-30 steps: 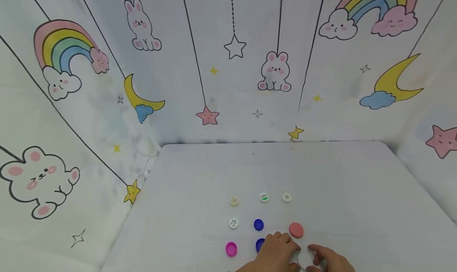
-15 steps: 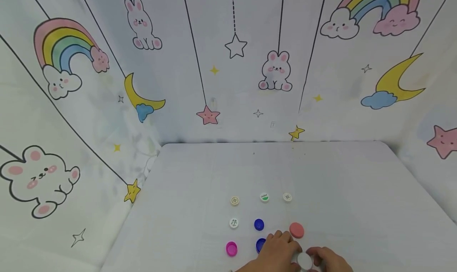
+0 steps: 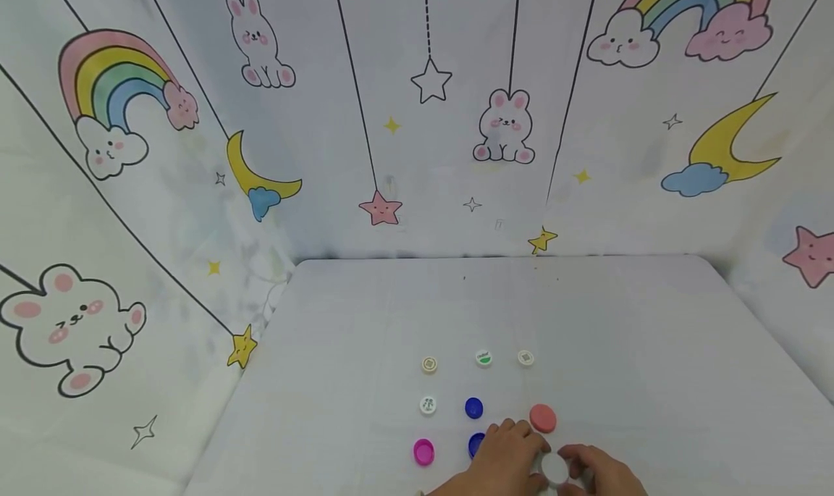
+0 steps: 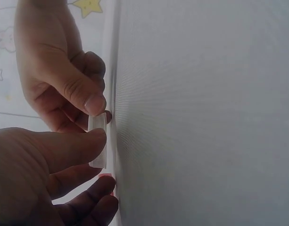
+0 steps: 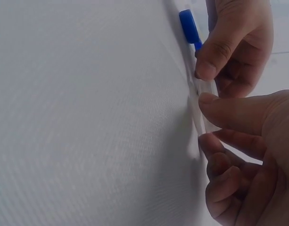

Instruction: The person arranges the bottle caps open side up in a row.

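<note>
A round white bottle cap [image 3: 555, 470] lies near the table's front edge, between my two hands. My left hand [image 3: 504, 458] grips it from the left, thumb on its ridged side in the left wrist view. From the other side my right hand [image 3: 602, 471] holds it with curled index finger and thumb. In the right wrist view, the cap [image 5: 208, 88] shows as a pale strip between both thumbs. A coral-red cap [image 3: 543, 418] lies just beyond the fingertips. Next to the left hand is a dark blue cap [image 3: 476, 446], partly hidden by it.
Left of the hands lie a magenta cap [image 3: 423, 452], a smaller blue cap [image 3: 473, 408] and a white patterned cap [image 3: 427, 405]. Farther back, a row holds a cream cap [image 3: 428, 364], a green-and-white cap [image 3: 483, 358] and another pale cap [image 3: 525, 358]. A white cloth covers the table [image 3: 352, 315].
My right index finger, stretched out a second ago, has curled in toward the white cap. The cap's top shows more plainly now. My left hand has barely moved.
</note>
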A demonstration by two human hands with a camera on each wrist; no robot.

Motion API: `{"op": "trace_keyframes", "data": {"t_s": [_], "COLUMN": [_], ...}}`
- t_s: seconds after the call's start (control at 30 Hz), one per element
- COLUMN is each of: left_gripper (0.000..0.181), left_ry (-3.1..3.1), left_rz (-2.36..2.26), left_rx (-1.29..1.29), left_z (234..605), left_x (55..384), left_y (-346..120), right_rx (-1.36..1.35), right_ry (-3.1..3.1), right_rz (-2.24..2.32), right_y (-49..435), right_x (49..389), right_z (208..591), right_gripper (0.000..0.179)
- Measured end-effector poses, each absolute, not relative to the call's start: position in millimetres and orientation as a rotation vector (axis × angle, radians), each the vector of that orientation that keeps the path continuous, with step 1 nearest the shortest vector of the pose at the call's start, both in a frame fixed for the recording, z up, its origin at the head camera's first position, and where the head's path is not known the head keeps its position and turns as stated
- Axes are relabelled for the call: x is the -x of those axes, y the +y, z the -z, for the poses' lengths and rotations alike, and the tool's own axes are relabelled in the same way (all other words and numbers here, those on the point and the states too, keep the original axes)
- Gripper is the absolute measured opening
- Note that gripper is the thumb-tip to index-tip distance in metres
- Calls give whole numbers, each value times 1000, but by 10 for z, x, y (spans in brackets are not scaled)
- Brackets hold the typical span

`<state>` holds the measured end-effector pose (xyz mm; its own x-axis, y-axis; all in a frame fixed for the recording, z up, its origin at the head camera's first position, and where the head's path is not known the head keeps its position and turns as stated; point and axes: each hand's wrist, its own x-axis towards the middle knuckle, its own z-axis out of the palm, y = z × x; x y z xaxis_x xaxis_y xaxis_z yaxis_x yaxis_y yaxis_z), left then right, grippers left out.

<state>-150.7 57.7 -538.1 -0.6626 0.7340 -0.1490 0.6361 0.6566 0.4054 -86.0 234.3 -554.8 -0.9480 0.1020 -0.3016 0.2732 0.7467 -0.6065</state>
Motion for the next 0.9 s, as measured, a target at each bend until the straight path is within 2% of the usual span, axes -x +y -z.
{"op": "trace_keyframes", "data": {"t_s": [0.57, 0.9], "left_gripper": [32, 33], "left_ry": [2628, 2640], "left_rz": [-649, -802], "left_rx": [-971, -1060], "left_z": [5322, 5345], "left_x": [1471, 1485], "left_y": [571, 515], "right_rx": [-216, -129], "right_ry": [2861, 3042], "right_rz": [1019, 1092], "right_y": [2342, 2293], "right_x": [836, 822], "right_z": [5371, 5307], "right_gripper": [48, 43]}}
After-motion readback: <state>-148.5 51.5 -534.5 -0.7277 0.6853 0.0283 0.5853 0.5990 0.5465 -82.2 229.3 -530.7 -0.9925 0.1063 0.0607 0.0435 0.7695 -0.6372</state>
